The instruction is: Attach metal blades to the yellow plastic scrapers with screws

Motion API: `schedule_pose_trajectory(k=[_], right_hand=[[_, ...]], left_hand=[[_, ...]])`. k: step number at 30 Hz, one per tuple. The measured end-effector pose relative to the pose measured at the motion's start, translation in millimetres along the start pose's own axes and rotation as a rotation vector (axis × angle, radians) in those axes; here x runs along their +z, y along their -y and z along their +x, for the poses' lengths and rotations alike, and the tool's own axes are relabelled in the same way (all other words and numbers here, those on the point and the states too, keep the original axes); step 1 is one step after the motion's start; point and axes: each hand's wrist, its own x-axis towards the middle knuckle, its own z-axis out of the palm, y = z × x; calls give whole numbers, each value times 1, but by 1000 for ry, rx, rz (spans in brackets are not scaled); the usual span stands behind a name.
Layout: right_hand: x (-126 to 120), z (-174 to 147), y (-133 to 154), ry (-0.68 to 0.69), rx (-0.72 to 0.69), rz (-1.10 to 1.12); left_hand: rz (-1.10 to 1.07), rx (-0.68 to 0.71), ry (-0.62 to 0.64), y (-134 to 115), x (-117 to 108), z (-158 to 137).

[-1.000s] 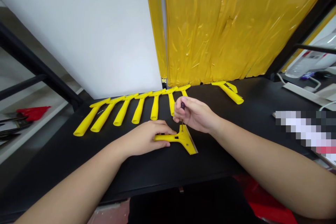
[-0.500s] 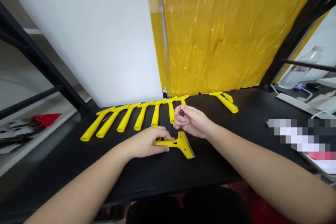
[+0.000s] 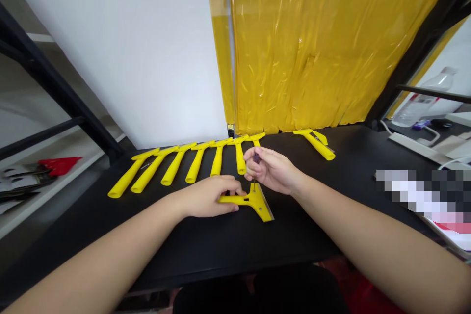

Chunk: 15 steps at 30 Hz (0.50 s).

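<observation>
My left hand is closed round the handle of a yellow scraper, which lies on the black tabletop with its metal blade edge facing right. Above the scraper's head, my right hand grips a screwdriver by its dark handle. Its thin shaft points down to the screw in the far part of the head; whether the tip sits in the screw is too small to tell. Behind my hands, several more yellow scrapers lie in a slanted row, handles toward me.
Another yellow scraper lies apart at the back right. A white panel and yellow plastic sheeting stand behind the table. Black frame posts flank it. On the right are a plastic bottle and a white cable.
The camera view shifts slightly. Both hands keep nearly the same place on the scraper and screwdriver; the right fingers look slightly changed around the screwdriver handle.
</observation>
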Motion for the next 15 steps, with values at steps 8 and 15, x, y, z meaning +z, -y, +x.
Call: schedule_pose_trajectory(k=[8, 15], right_hand=[[4, -1, -2, -86, -63, -1], [1, 1, 1, -96, 29, 60]], left_hand=[[45, 61, -49, 1, 5, -7], [115, 61, -54, -5, 5, -8]])
